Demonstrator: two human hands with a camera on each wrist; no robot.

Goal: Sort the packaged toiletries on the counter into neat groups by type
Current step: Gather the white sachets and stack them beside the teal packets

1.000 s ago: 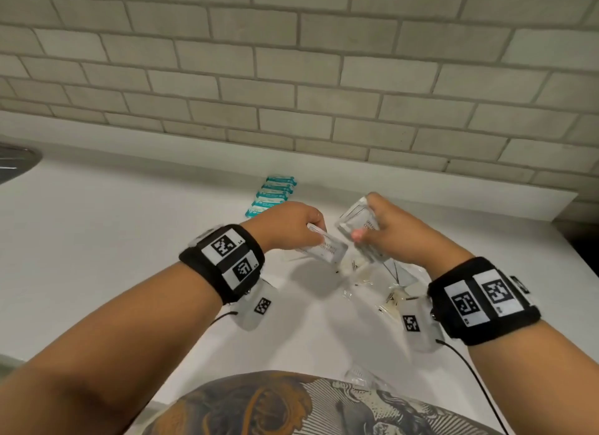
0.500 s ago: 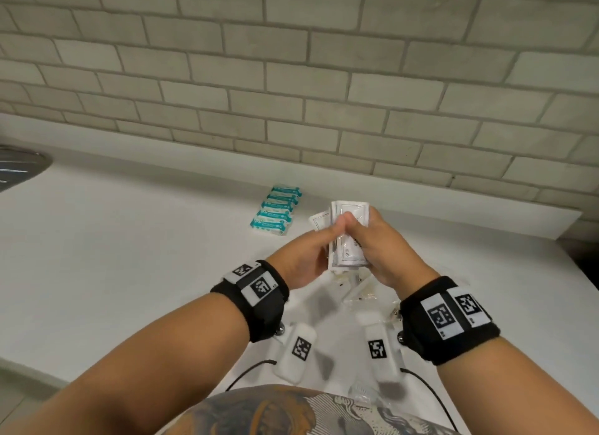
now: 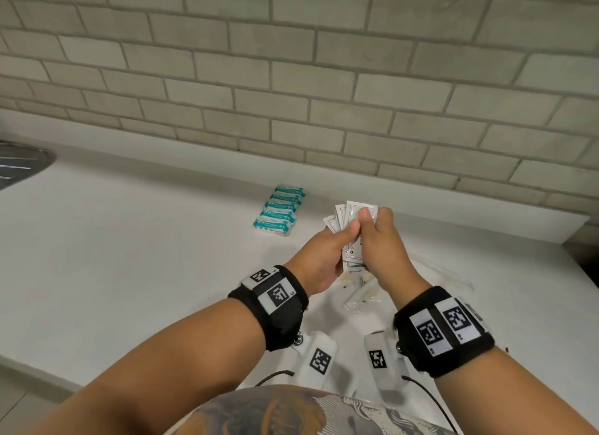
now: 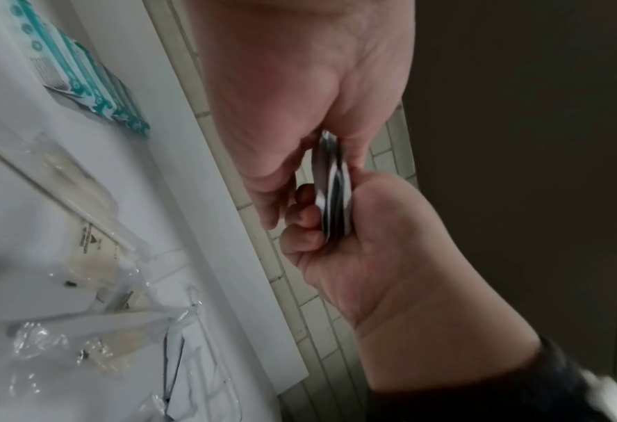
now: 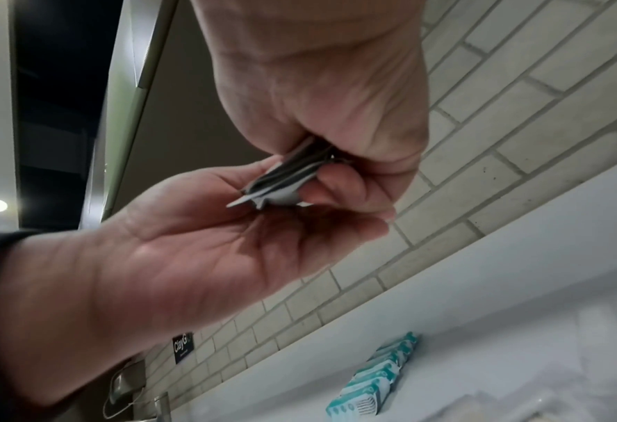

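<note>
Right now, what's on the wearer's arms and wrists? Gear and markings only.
Both forearms are bare, no sleeves. The left hand and right hand each sit above a black wrist band carrying two white square tags with black fiducial patterns. A white pod with its own black marker hangs under each wrist; a thin black cable trails from each.

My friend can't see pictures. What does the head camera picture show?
Both hands, left and right, pinch a fanned stack of flat white sachets above a white counter. A neat row of teal-and-white packets lies behind; clear plastic-wrapped items lie below.

Left hand, right hand raised together, fingers pinching.
</note>
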